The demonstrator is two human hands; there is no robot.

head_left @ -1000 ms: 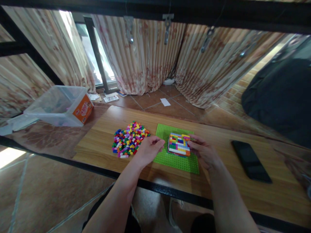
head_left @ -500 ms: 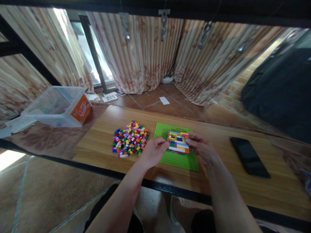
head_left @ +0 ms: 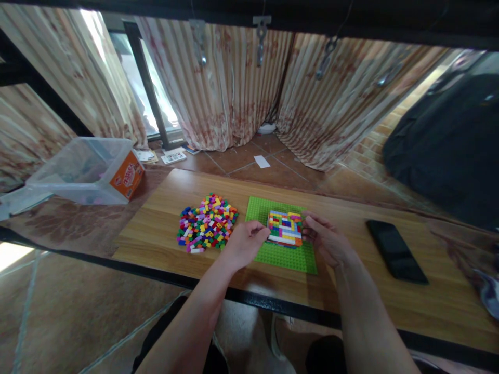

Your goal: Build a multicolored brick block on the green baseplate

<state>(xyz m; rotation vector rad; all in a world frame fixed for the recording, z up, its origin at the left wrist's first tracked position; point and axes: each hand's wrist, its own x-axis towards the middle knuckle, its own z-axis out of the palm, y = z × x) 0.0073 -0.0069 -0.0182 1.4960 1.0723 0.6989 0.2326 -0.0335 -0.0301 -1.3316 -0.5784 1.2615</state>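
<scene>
My left hand (head_left: 244, 244) rests at the left edge of the block (head_left: 285, 228), a low multicoloured build of small bricks. Its fingers are curled inward and the fingertips (head_left: 260, 228) touch the block's left side; whether this grip actually pinches the block or only rests against it, I cannot tell.

My right hand (head_left: 325, 241) sits at the block's right edge, fingers bent, fingertips (head_left: 307, 224) against that side. Here too the contact is plain, but I cannot tell how firm the grip is.

The block stands on the green baseplate (head_left: 283, 254), toward its far right part, between my two hands. The baseplate lies flat on the wooden tabletop (head_left: 163, 208), near the middle.

Just left of the baseplate lies a loose pile (head_left: 206, 223) of small coloured bricks, spread flat on the tabletop, close to my left hand but apart from it.

A dark phone (head_left: 394, 251) lies face up on the tabletop, well to the right of my right hand.

Off the tabletop to the far left stands a clear plastic bin (head_left: 83, 169) with an orange label on its end. Striped curtains (head_left: 234, 88) hang behind, reaching the tiled floor (head_left: 241, 156)
</scene>
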